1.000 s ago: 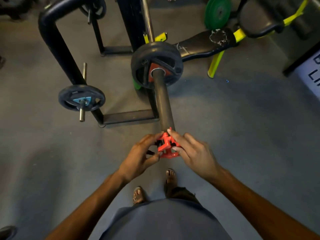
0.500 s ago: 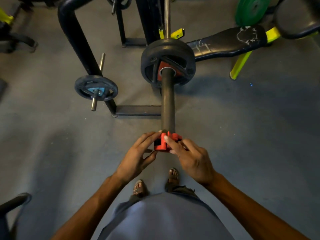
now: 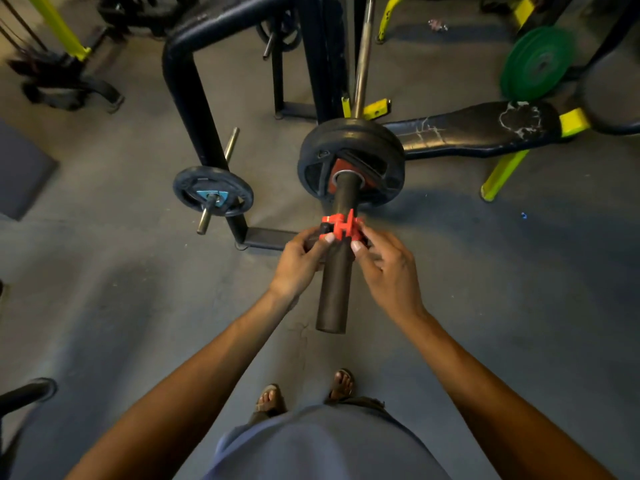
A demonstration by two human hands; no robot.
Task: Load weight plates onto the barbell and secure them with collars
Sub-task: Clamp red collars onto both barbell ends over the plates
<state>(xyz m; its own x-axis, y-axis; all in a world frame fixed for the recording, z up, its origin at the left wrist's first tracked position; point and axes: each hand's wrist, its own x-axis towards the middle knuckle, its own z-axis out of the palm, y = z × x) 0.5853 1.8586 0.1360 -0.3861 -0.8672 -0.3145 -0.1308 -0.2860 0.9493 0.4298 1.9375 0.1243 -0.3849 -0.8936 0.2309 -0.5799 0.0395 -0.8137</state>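
A dark barbell sleeve [image 3: 333,296] points toward me, its free end near my waist. Black weight plates [image 3: 349,161] with a red centre sit on the sleeve at its far end. A red collar [image 3: 341,226] is around the sleeve a short way in front of the plates, with a gap between them. My left hand [image 3: 301,259] grips the collar from the left and my right hand [image 3: 384,263] grips it from the right, thumbs pressed on its near face.
A black rack frame [image 3: 194,95] stands to the left, with a small black plate [image 3: 213,191] on its peg. A cracked black bench [image 3: 478,128] with yellow legs lies to the right, and a green plate [image 3: 535,62] behind it. My sandalled feet stand below the sleeve end.
Both hands have slid the red collar from the sleeve's free end along the sleeve toward the plates. The sleeve end now shows bare behind my hands.
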